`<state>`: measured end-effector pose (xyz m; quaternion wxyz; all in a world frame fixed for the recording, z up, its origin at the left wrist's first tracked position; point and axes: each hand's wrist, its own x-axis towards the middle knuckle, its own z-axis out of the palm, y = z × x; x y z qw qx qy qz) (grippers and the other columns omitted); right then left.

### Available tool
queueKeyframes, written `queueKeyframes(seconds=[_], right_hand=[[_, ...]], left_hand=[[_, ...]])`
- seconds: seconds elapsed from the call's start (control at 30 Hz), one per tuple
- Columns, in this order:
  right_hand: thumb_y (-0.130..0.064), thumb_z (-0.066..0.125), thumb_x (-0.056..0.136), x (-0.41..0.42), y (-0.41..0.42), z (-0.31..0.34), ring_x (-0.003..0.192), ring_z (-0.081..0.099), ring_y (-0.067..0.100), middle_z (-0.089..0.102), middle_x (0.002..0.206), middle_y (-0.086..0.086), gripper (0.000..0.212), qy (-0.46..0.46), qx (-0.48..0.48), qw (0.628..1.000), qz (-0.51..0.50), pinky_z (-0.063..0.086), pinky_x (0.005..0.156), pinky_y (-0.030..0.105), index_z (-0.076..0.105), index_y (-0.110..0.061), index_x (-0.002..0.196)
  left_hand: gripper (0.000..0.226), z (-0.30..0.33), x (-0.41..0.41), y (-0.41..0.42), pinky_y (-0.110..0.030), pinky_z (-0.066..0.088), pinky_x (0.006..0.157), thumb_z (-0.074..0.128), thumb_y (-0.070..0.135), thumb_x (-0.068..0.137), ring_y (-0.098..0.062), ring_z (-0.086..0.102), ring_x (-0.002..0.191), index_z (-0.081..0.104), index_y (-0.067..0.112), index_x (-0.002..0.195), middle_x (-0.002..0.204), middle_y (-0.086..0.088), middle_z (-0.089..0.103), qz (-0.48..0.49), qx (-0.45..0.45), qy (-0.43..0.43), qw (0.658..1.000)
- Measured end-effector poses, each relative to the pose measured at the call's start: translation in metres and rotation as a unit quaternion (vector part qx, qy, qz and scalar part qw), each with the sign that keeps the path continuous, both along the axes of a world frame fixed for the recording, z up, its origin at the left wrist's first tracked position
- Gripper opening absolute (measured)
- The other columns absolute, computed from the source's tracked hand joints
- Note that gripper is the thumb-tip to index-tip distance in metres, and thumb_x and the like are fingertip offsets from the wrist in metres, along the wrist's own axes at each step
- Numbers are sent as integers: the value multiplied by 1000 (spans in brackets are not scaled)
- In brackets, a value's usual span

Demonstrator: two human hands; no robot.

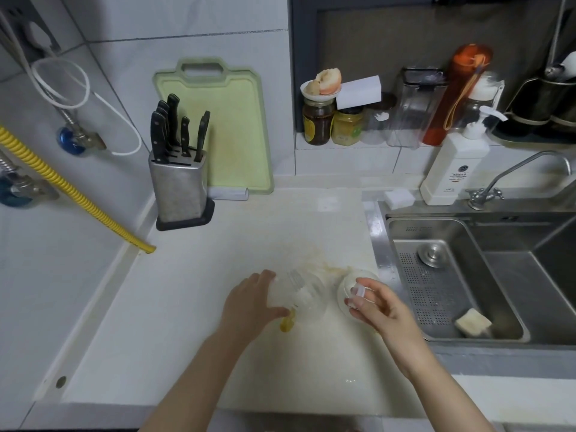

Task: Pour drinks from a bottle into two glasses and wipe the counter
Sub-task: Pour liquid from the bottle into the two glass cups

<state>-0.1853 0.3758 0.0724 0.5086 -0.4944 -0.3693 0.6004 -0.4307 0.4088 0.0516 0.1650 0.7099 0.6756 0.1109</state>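
Clear bottle (299,294) gripped by left hand (249,307) on counter (187,307); cap (358,289) pinched in right hand (374,304) above glass (349,285). Better to tilt slowly, neck over glass.

Left hand (249,302) grips a clear bottle (299,296) on the counter (174,322), right hand (378,307) pinches its cap (358,289) over a glass (349,286).

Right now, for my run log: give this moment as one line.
left hand: grips bottle | right hand: pinches cap over glass | counter: yellow spill | wiping: not started
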Motion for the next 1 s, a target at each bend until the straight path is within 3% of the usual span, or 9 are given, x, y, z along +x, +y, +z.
queueKeyframes(seconds=[1.0], right_hand=[[5,59,85,4,-13,-3,94,63,29,66,99,12,26,4,2,1000,-11,57,78,22,61,-10,107]], left_hand=[[70,19,-4,-1,-25,40,81,70,58,71,-16,53,97,40,27,127,111,5,55,-24,47,72,996]])
